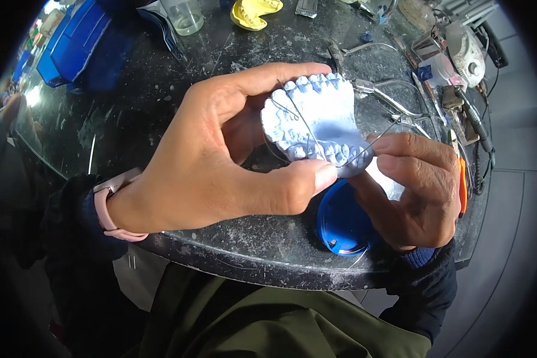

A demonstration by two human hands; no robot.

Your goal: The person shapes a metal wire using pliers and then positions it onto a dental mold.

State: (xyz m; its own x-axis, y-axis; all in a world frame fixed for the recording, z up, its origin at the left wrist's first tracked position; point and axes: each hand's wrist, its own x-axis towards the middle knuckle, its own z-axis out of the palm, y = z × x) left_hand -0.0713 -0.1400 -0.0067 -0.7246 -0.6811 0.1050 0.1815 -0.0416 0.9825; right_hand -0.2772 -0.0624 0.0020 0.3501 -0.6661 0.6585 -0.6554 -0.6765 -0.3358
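Note:
A pale blue-white plaster dental cast (334, 101) with a row of teeth is held up above the bench, its teeth and palate side showing. My left hand (238, 161) is closed round it, thumb on the near teeth and fingers along the far side. Thin bent metal wire (305, 122) crosses the cast, with one length running out past the right rear corner. At that corner my right hand (420, 185) is closed, its fingertips against the cast's edge beside the wire; its thumb tip is partly hidden. Beneath the hands lies a round blue lid-like dish (343, 221).
Metal pliers (394, 101) and other hand tools lie to the right. An orange handle (462, 186) shows behind my right hand. Farther off are a yellow dental cast (255, 13), a clear cup (185, 18) and a blue container (74, 39). The bench's front edge (268, 277) curves near me.

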